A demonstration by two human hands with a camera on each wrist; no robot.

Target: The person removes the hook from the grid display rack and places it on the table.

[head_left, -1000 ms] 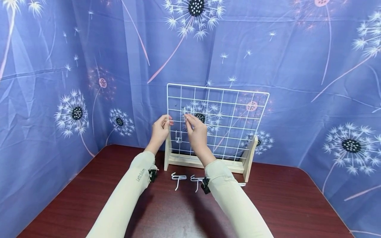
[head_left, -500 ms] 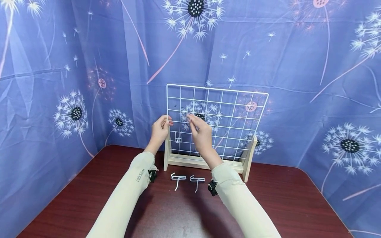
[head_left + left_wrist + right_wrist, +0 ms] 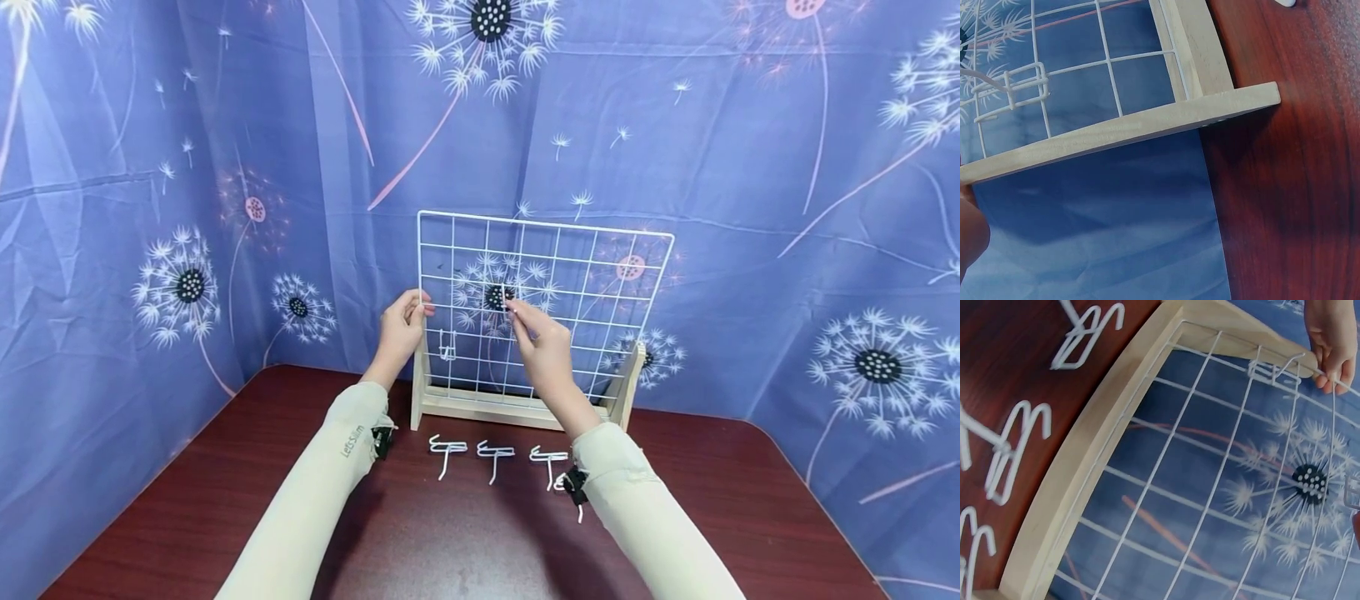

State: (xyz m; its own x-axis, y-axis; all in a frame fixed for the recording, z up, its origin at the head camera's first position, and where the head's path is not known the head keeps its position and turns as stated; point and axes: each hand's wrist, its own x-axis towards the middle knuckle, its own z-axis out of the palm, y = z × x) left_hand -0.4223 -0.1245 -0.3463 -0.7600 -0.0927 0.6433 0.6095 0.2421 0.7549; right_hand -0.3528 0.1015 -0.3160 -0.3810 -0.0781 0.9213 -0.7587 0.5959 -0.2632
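Note:
A white wire grid panel (image 3: 525, 267) stands upright in a wooden stand (image 3: 487, 407). My left hand (image 3: 401, 325) holds the panel's left edge between thumb and fingers, just above the stand's left upright (image 3: 1147, 125). In front of the grid, my right hand (image 3: 542, 346) pinches a white wire hook (image 3: 1352, 490); most of that hook is hidden or cut off in the right wrist view. Another white hook (image 3: 1022, 90) hangs on the grid, low at the left side.
Several more white wire hooks (image 3: 496, 454) lie in a row on the dark red wooden table (image 3: 450, 542) before the stand; one is partly behind the right wrist's camera. Blue dandelion-print cloth (image 3: 300, 125) hangs behind and at both sides.
My right hand has moved rightward along the grid with its hook, away from the left edge. More hooks on the table now show. My left hand stays on the panel's edge.

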